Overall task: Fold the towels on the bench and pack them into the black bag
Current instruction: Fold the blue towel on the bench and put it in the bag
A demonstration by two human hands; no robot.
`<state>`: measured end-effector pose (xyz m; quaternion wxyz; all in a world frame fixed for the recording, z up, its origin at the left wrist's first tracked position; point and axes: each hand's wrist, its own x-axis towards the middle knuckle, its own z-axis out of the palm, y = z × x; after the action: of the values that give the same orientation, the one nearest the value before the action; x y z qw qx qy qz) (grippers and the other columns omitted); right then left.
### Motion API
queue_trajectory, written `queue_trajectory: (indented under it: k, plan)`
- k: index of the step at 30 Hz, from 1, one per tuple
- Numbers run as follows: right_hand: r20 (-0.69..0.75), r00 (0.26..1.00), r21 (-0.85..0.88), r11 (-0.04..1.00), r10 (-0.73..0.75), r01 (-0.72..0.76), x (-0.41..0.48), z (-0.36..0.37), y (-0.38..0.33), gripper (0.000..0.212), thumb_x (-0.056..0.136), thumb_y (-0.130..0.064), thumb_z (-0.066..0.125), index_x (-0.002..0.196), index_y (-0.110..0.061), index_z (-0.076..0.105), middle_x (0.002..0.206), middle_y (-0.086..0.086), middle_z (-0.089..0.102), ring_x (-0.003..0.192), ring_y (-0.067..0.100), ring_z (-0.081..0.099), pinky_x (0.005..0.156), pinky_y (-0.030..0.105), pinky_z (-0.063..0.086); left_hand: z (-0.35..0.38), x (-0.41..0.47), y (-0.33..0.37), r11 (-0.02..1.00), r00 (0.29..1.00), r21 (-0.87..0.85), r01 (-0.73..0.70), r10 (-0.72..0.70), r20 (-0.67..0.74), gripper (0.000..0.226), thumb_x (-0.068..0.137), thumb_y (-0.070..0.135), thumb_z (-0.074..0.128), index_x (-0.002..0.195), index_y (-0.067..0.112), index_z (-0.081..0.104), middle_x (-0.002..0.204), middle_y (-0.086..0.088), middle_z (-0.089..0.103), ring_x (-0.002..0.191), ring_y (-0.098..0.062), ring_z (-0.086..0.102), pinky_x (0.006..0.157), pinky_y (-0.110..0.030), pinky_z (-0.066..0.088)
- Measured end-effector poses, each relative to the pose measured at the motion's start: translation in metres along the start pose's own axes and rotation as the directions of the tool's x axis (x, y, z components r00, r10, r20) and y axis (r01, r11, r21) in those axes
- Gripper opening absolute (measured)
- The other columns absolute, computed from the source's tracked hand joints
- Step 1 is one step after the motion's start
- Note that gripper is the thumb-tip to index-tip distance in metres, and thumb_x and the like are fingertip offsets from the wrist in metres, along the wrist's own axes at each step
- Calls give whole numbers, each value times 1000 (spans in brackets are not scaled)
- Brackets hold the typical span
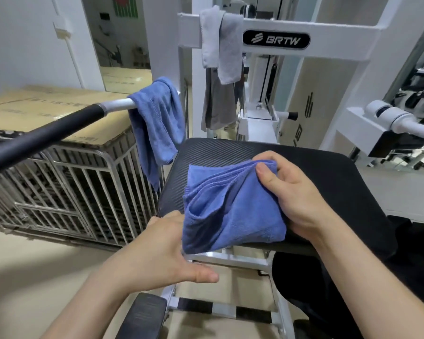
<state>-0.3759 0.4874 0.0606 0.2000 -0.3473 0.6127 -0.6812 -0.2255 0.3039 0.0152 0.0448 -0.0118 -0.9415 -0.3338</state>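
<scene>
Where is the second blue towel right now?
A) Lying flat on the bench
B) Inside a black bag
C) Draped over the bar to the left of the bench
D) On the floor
C: the second blue towel hangs over the silver bar left of the bench; the right hand pinches the other towel.

Left hand [162, 250]: fingers hidden behind blue towel [233, 211]. Black mass [328, 289] at 4 o'clock: bag or clothing, cannot tell.

The person's left arm [96, 294] and right arm [377, 289] are bare all the way down. A short, plain nail shows on the right thumb [264, 174].
</scene>
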Motion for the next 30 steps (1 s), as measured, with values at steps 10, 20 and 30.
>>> queue_trajectory:
  k: [10, 20, 30]
  plan:
    - [-327, 943, -327, 944, -68, -46, 14, 9, 18, 20, 99, -29, 50, 90, -14, 58, 81, -2, 62, 76, 10, 56, 76, 31, 47, 27, -6, -2, 984, 923, 41, -173, 177, -341, 32, 76, 60, 62, 75, 28, 66, 89, 19, 60, 93, -6, 48, 81, -20, 38]
    - [-157, 969, -914, 400, -193, -68, 30, 15, 30, 25, 104, -34, 32, 102, -11, 41, 91, 16, 64, 82, 40, 56, 62, 38, 31, 36, -7, 7, 841, 933, -536, 73, -248, -261, 33, 82, 56, 65, 83, 23, 71, 71, 12, 67, 67, 1, 55, 63, -18, 45]
    - [251, 713, -850, 204, -655, 486, 11, 19, 31, 25, 103, -37, 30, 101, -16, 45, 75, 3, 62, 55, 27, 54, 44, 30, 40, -23, 43, 12, 759, 870, -644, 97, -380, -316, 87, 56, 41, 87, 131, 40, 41, 101, 3, 70, 93, -8, 68, 81, -25, 49]
